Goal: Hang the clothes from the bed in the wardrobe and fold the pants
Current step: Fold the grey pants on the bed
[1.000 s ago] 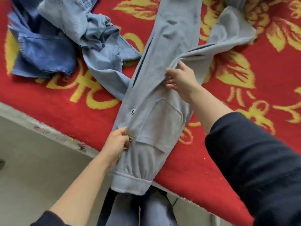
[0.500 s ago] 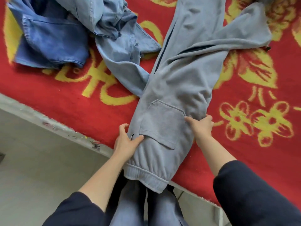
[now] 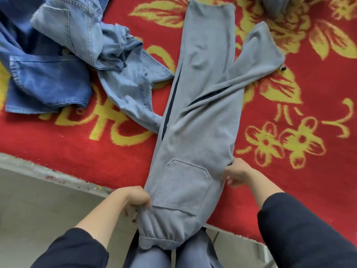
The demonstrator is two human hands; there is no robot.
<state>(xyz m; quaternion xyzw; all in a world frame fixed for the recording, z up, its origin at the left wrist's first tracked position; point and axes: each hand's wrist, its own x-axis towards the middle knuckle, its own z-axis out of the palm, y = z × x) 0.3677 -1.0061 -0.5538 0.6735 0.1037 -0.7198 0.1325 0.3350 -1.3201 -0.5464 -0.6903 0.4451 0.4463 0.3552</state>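
The left hand grips the grey pants at their near elastic end, which overhangs the bed edge, fingers curled into the cloth. The right hand pinches the opposite edge beside the pocket. Farther back on the left lie crumpled denim clothes.

Dark navy sleeves, perhaps grey-blue trousers

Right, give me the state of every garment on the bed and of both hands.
grey pants: lying lengthwise, legs splayed apart, elastic end over the bed edge
left hand: grips the pants' left edge
right hand: grips the pants' right edge
light denim garment: crumpled, one end touching the pants
dark denim garment: loosely heaped
red blanket: spread flat
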